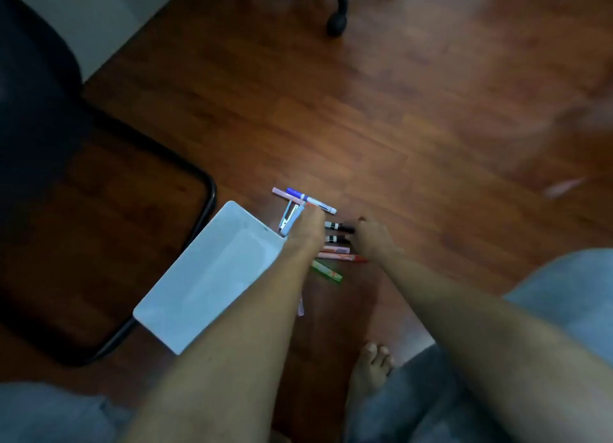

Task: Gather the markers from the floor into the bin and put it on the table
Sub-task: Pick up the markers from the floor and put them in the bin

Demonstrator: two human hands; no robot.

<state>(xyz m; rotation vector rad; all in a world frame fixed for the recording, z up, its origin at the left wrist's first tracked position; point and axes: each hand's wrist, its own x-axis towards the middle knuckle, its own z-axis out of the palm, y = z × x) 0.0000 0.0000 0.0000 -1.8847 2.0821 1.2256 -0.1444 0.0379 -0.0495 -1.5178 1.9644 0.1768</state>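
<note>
So the white bin (212, 276) was sat on the wood floor (381, 127) beside a black chair frame (199, 190), and nothing could be seen inside it. The markers (331, 253) were scattered on the floor just right of the bin's far corner: a blue one (310, 200), two black ones, red, green (326, 271). The left hand (306, 225) was seen over the pile, the right hand (371, 237) touching the black markers. Too blurry to tell whether either set of fingers was closed on anything.
</note>
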